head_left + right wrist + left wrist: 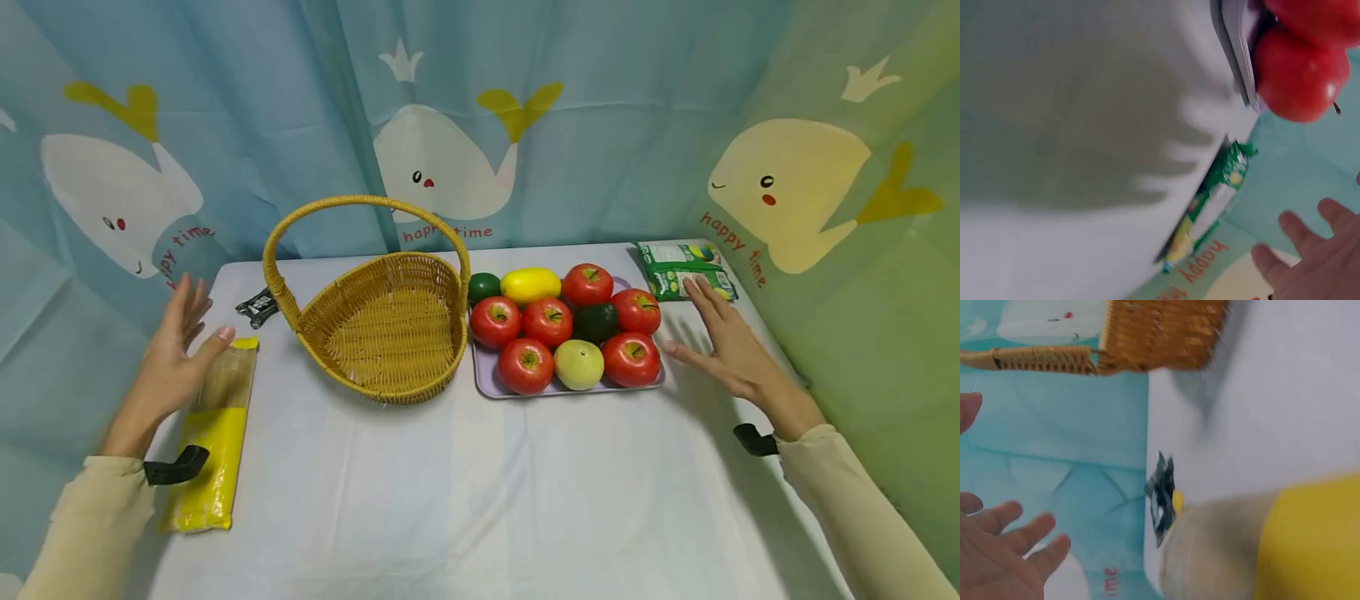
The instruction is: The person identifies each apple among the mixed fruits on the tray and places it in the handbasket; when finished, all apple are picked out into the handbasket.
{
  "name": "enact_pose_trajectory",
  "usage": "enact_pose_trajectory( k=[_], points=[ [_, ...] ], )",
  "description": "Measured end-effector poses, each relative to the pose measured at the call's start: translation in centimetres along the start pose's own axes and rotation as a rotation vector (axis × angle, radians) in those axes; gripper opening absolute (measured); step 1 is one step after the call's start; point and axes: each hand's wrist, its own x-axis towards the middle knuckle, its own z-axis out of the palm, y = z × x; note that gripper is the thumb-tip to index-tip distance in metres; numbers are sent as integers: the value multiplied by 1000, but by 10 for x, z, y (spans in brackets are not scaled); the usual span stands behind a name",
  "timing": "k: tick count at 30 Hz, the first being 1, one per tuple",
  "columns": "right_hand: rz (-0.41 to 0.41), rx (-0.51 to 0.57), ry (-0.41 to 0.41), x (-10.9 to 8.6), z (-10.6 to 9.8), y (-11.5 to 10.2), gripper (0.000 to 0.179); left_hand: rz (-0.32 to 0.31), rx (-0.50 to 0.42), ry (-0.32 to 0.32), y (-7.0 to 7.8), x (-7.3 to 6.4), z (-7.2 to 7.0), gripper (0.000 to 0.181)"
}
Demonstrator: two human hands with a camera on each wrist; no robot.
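Note:
My left hand (176,358) hovers with spread fingers over a long yellow package (213,450) with a see-through upper part, and holds nothing. To its right stands a wicker basket (390,333) with a tall arched handle; nothing lies inside. My right hand (731,346), fingers extended, is in the air between the green packet (682,268) and a lilac tray (495,385). The tray bears several red apples (527,367), a pale green round fruit (579,365), a yellow oval fruit (531,286) and dark green fruits (596,322). In the right wrist view that hand (1322,256) touches nothing.
A small black wrapped packet (258,307) lies left of the basket near the table's back edge. The white cloth-covered table (420,500) runs toward me. Blue and green curtains (600,183) printed with whales enclose the back and sides.

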Motion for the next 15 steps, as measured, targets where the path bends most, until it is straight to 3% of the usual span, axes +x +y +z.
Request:
enact_pose_trajectory(
  k=[7,15],
  points=[
    [-5,176,30,-2,18,-5,117,47,-493,24,0,2,9,76],
    [19,330,89,-9,34,-13,116,113,-816,-29,4,12,23,61]
  ],
)
